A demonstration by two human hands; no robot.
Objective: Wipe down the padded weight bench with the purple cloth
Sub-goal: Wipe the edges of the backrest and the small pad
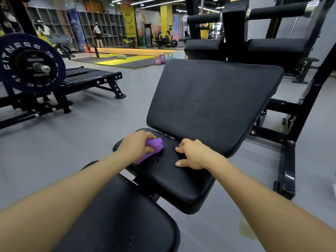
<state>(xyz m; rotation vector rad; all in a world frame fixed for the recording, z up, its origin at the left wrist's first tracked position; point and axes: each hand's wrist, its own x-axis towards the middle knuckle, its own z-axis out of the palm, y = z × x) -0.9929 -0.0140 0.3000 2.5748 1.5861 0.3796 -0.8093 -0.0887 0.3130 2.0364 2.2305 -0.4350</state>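
Gripping the bunched-up purple cloth [154, 145], the person's left hand [135, 145] has its fingers curled round it and holds it down on the far left part of the seat pad [169, 171] of the black weight bench. A flat tail of the cloth sticks out from under the hand toward the camera. A few small wet-looking specks sit on the pad just beside that tail.

The right hand [192, 154] holds nothing; it rests on the same pad, well right of the cloth, fingers bent with the tips on the vinyl and the thumb [180, 163] pointing left. Both hands sit close to the hinge gap where the tilted backrest pad [212, 102] rises behind the seat.

Nearer the camera there's another black pad [123, 220], lower in view, partly under the left forearm.

Off to the left on the grey floor: a blue weight plate [30, 63] on a bar, and a low black bench frame [91, 78] behind it. Some kettlebells [162, 59] sit by the yellow mats further back.
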